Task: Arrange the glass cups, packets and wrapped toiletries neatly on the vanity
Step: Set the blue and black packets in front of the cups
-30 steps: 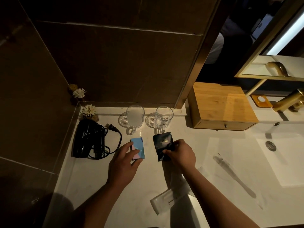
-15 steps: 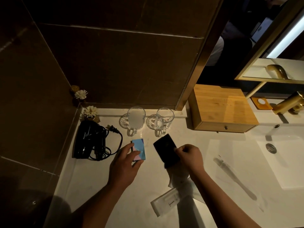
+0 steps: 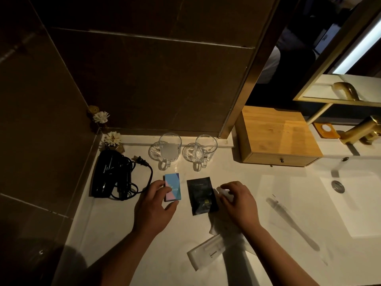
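Two glass cups (image 3: pixel 170 149) (image 3: pixel 204 148) stand on glass coasters at the back of the white vanity (image 3: pixel 123 234). In front of them lie a blue-and-pink box (image 3: pixel 173 185) and, to its right, a black packet (image 3: pixel 201 196) flat on the counter. My left hand (image 3: pixel 153 207) pinches the box between thumb and fingers. My right hand (image 3: pixel 238 200) rests over a small white wrapped item (image 3: pixel 224 193) just right of the black packet. A white wrapped toiletry (image 3: pixel 208 250) lies near the front edge. A clear-wrapped toothbrush (image 3: pixel 292 223) lies to the right.
A black hair dryer (image 3: pixel 109 174) with coiled cord lies at the left wall. Small white flowers (image 3: pixel 112 138) sit in the back corner. A wooden drawer box (image 3: pixel 278 139) stands right of the cups. The sink basin (image 3: pixel 354 203) and gold tap (image 3: pixel 362 131) are at far right.
My right hand has laid the black packet flat beside the box, let go of it and moved right onto the white wrapped item. My left hand has stayed on the box.
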